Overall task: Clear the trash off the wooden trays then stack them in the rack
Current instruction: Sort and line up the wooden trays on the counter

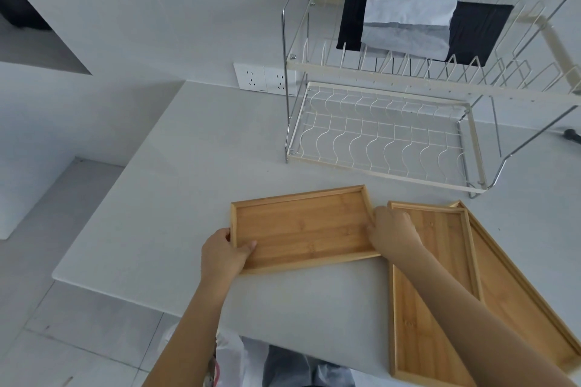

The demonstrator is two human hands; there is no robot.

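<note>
A wooden tray [301, 229] is gripped at both short ends near the front edge of the counter [176, 173]: the left hand [224, 253] is closed on the left rim with the thumb laid inside, and the right hand [393, 231] is curled over the right rim. No trash is seen on this tray. Two further trays are noted at the front right corner of the counter, a narrower tray [430, 298] lying partly on top of a wider tray [522, 308]; both appear bare, though part is hidden by the right forearm. The rack [386, 132] is set toward the back right of the counter, beside the wall socket [265, 77]. Its lower shelf is seen empty; a black cloth [478, 31] and white paper [408, 16] are draped over the upper tier. The step in hand is judged to be lifting the tray for the rack. The tray should be kept level with an even grip, then slid flat onto the lower shelf, clear of the upper tier's wires.
</note>
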